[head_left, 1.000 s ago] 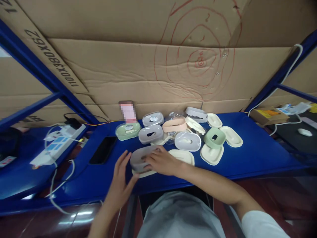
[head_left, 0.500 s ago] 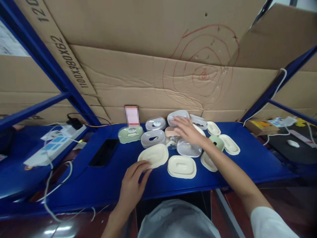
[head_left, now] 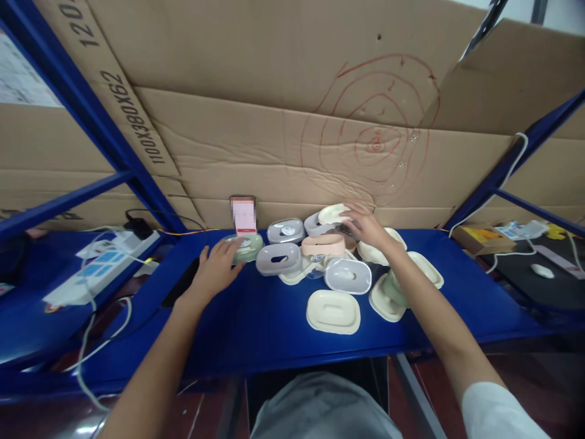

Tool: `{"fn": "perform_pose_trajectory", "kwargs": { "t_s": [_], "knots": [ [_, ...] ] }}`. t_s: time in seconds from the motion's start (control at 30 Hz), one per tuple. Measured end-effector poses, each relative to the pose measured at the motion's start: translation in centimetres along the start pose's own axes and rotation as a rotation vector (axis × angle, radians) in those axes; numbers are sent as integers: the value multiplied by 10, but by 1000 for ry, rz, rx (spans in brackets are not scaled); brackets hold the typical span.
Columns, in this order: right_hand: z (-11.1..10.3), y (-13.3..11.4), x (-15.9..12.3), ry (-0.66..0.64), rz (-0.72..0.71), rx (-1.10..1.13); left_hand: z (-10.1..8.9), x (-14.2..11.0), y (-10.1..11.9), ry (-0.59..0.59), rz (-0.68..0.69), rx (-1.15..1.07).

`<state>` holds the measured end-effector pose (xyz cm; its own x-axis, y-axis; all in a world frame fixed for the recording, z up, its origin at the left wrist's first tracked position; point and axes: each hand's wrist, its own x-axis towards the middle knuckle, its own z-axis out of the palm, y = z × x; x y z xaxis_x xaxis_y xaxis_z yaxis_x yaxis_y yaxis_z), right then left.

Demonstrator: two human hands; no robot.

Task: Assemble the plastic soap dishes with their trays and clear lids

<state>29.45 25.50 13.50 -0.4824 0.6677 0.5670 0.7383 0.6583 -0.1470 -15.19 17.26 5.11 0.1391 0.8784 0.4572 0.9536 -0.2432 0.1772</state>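
Blue surface [head_left: 269,335] is crowded by at least four grey boxes [head_left: 296,256], one peach box [head_left: 322,245] and two green boxes [head_left: 397,292], one of them partly hidden by the right forearm [head_left: 429,311]. At the back, a cream lid [head_left: 331,213] is clamped at its right end in the right hand's [head_left: 364,224] fingers. Leftmost green box [head_left: 253,249] is partly covered by the left hand [head_left: 216,267], fingers apart; whether gripped cannot be told.
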Motion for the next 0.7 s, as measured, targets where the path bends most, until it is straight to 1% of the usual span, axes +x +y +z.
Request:
{"fn": "perform_pose_trajectory", "kwargs": {
  "t_s": [0.03, 0.07, 0.1, 0.17, 0.2, 0.23, 0.33, 0.4, 0.43, 0.5, 0.57, 0.6, 0.7],
  "knots": [
    [1, 5, 2, 7, 29, -6, 1, -3, -4, -14, -5, 17],
    [1, 6, 3, 21, 60, -16, 2, -8, -6, -25, -9, 33],
    [3, 1, 0, 36, 90, -28, 3, -12, -6, -35, -13, 47],
    [6, -23, -14, 42, 103, -54, 5, -23, -3, -38, -29, 39],
    [8, -41, -25, 20, 67, -60, 5, -28, -1, -36, -37, 23],
    [11, -61, -38, -20, -1, -58, 6, -33, 1, -26, -47, -1],
    [26, -123, -77, -179, -290, -17, 4, -46, 7, 32, -116, -136],
    [44, -155, -90, -234, -417, -11, 0, -51, 11, 50, -206, -260],
    [54, -168, -90, -247, -458, -16, -3, -52, 12, 54, -253, -313],
    [78, -186, -78, -252, -516, -33, -9, -52, 15, 66, -320, -355],
    [102, -199, -53, -256, -543, -50, -17, -52, 17, 124, -364, -341],
    [114, -204, -38, -281, -545, -52, -22, -52, 17, 168, -385, -341],
    [144, -215, 2, -428, -531, -42, -38, -62, 20, 296, -433, -370]
  ]
}}
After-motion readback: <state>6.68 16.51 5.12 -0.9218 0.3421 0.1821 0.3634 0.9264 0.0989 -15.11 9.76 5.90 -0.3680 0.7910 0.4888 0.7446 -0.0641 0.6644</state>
